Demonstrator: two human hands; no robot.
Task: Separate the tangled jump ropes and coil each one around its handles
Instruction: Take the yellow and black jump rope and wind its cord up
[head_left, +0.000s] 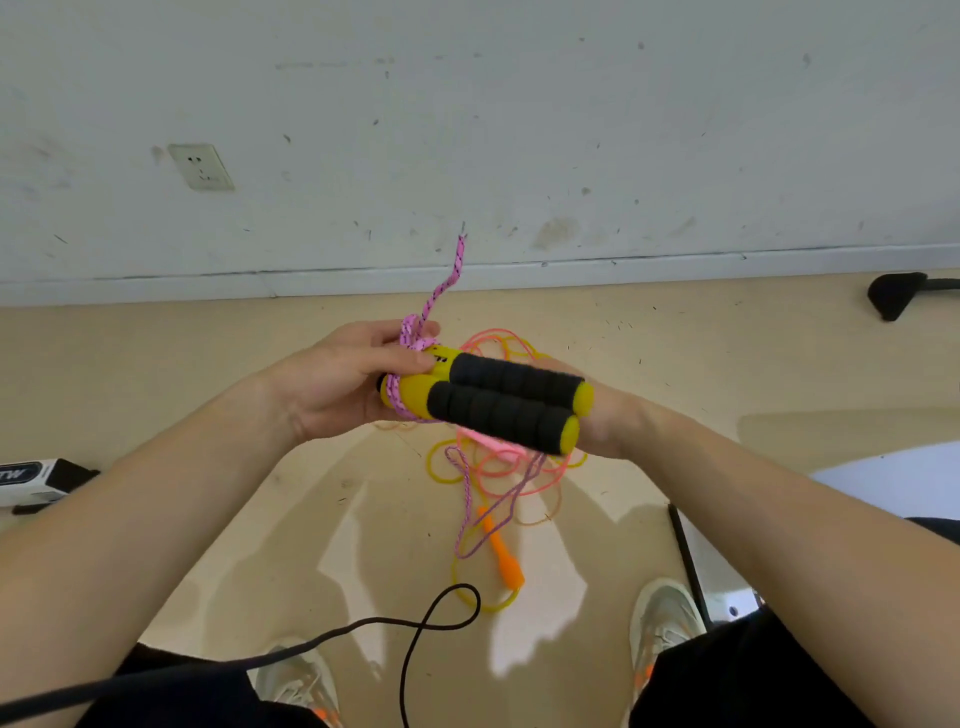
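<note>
Yellow handles (483, 400) (pink rope (415, 340) wound) gripped between left hand (332, 384) and right hand (597, 421).

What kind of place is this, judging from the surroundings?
Probably a plain indoor room, perhaps a workspace or a home; which one is unclear. A scuffed white wall with a wall socket meets a smooth beige floor where tangled jump ropes lie.

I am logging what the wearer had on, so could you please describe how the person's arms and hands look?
Both forearms are bare up to the frame edge, with no sleeves in view. The left hand and right hand wear no gloves; no rings, watch or wristband show on the visible parts. The fingers of the left hand are bare too. No markings or cables sit on either arm.
</note>
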